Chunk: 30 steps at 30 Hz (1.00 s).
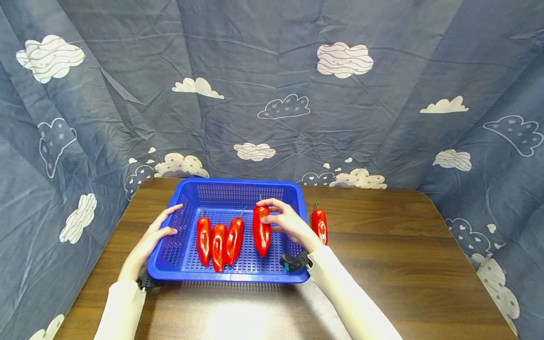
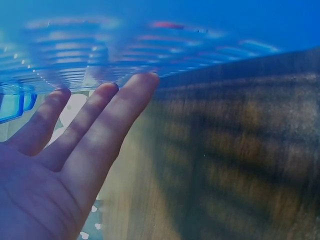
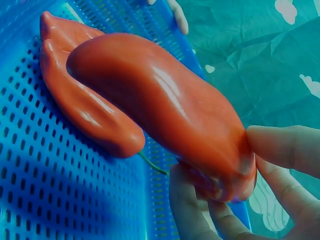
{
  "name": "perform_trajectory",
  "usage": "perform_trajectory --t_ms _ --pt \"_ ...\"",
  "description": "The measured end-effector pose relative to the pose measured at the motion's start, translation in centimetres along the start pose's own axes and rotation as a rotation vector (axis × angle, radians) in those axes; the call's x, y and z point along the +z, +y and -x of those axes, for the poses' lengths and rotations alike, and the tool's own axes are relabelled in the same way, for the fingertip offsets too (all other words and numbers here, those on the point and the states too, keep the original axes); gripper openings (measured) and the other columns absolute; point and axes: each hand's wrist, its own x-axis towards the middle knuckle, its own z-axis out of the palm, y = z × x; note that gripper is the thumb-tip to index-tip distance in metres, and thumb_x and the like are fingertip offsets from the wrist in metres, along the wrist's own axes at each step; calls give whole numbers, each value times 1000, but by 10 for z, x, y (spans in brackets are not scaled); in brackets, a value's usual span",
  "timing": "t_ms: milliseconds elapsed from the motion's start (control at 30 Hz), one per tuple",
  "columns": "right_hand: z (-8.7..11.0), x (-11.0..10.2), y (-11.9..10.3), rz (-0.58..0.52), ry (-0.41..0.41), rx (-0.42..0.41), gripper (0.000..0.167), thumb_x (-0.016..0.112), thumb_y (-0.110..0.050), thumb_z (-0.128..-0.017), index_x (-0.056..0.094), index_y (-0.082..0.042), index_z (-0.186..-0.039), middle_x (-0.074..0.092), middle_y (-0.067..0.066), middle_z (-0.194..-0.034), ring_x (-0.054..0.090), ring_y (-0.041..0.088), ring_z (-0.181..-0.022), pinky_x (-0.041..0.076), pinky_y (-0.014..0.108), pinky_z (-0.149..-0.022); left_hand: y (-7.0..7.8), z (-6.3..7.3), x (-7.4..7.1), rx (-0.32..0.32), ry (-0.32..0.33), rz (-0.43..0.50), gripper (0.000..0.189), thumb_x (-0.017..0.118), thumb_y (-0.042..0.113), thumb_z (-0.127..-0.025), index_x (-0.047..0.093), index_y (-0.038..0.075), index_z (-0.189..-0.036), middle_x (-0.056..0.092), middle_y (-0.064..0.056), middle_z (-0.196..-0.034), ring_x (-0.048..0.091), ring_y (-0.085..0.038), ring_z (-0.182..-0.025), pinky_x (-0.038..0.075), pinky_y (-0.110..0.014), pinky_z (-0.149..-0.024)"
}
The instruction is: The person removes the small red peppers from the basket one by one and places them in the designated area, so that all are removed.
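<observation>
1. Grey-blue cloth [image 1: 272, 61] printed with pale clouds hangs behind and around the wooden worktop [image 1: 382, 241] on my feed.
2. Leftmost, I see the left hand [image 1: 146, 239] at the left side of a blue basket [image 1: 229, 277]; its fingers are spread and nearly straight, two tips over the rim, others against the slotted outer wall.
3. Next come three red peppers [image 1: 218, 248] side by side on the basket floor, well apart from the left hand and left of the right one.
4. Right of them I find the held pepper [image 1: 259, 233], stem end away from me; whether its tip touches the floor I cannot tell.
5. Just beside it, the right hand [image 1: 293, 224] pinches its upper part between thumb and fingers.
6. Farthest right, outside the basket, another red pepper [image 1: 318, 222] lies on the worktop near the right wrist.
</observation>
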Motion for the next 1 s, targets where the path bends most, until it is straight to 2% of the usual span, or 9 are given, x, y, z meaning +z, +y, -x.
perform_trajectory --t_ms 267,467,767,1000 --pt "5 -11 -1 5 10 -15 47 57 5 -84 50 4 -130 52 20 -116 59 23 -93 51 48 -82 -1 0 0 8 4 -9 60 41 2 -93 28 19 -149 27 -24 -141 52 -28 -105 51 -37 -77" --pt "10 -21 -4 19 13 -29 46 57 4 -85 49 3 -131 49 22 -119 59 27 -97 49 51 -84 0 0 1 17 2 -19 61 42 1 -93 27 17 -149 26 -25 -142 51 -25 -106 50 -35 -78" --pt "18 -33 -8 31 23 -36 46 57 5 -87 49 2 -132 47 24 -121 60 28 -96 50 49 -84 2 0 2 -26 7 2 60 42 4 -95 26 20 -150 25 -23 -144 49 -26 -109 49 -36 -79" --pt "23 -39 -8 33 37 -48 45 56 4 -88 49 1 -132 48 22 -121 60 27 -96 51 46 -83 1 0 1 -14 7 -4 60 42 2 -94 27 19 -150 26 -23 -142 51 -27 -107 50 -37 -78"
